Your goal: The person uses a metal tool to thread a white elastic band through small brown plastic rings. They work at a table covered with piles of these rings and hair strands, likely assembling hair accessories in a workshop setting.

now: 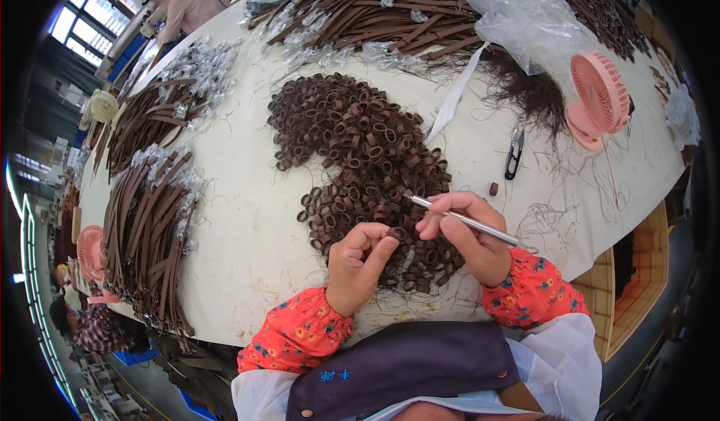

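Observation:
My left hand [356, 267] pinches a small brown belt loop [398, 233] between thumb and fingertips. A slim silver pen-shaped tool [491, 231] lies in the grip of my right hand [476, 245], slanting with its thin tip up and to the left. That tip is above the loops, apart from the loop in my left hand. Beneath and beyond both hands spreads a big heap of brown belt loops [360, 132] on the white table [232, 218]. A single loop [493, 188] rests to the right of the heap, near black-handled thread snips [514, 155].
Brown straps [375, 16] with clear plastic wrapping cover the far side; more strap bundles [142, 233] lie at left. A pink fan [598, 95] stands at right beside loose dark threads [532, 95]. A wooden box [637, 286] sits below the right edge. Another person [187, 8] sits far left.

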A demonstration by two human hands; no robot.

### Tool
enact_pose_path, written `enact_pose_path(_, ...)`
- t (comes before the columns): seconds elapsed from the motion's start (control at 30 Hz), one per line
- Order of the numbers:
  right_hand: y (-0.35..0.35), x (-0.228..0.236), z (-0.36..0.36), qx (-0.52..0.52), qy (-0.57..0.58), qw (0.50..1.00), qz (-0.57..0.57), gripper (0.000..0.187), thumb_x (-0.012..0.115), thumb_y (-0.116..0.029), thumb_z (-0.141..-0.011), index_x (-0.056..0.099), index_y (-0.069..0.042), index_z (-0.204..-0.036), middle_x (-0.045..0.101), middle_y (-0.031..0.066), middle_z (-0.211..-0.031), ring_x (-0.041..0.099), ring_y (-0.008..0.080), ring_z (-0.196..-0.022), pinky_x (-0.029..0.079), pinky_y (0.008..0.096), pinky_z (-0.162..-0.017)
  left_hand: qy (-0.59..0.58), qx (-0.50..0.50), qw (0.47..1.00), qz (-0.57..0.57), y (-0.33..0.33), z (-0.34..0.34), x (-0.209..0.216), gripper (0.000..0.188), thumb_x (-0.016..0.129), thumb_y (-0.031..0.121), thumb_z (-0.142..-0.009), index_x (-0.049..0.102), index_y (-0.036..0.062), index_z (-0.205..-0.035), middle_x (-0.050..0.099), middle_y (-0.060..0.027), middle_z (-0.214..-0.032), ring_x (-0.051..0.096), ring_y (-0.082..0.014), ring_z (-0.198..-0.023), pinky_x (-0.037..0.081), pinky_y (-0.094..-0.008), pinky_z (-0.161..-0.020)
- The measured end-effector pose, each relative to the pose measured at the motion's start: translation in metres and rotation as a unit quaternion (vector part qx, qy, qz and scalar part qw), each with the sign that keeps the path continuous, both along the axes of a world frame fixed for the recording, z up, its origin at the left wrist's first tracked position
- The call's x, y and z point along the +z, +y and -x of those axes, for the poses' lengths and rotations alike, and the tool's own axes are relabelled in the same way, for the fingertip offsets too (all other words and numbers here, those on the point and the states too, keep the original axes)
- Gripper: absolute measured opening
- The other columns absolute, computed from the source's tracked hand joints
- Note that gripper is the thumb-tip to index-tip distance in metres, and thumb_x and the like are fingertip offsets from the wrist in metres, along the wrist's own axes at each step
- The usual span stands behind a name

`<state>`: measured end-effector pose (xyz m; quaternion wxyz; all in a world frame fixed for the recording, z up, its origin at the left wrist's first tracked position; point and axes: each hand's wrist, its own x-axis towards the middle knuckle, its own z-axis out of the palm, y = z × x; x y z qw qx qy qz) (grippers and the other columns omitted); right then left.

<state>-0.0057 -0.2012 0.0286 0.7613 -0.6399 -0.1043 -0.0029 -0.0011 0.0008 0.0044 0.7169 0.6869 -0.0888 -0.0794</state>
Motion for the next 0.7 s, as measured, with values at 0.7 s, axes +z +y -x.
enact_pose_path(0.7,-0.0066,-0.0059,-0.0056,0.038,-0.173,0.982,0.06,0.014,0.051,-0.014,-0.099,0.062,-0.005,-0.097,0.063,-0.0012,-0.068,0.064,0.0111,-0.068,0.038,0.0443,-0.102,0.002,-0.019,1.0,-0.019,0.0,0.0008,0.0009,0.011,0.06,0.008,-0.096,0.06,-0.0018,-0.101,0.058,0.0052,-0.072,0.044,0.0008,-0.065,0.035,-0.0166,-0.057)
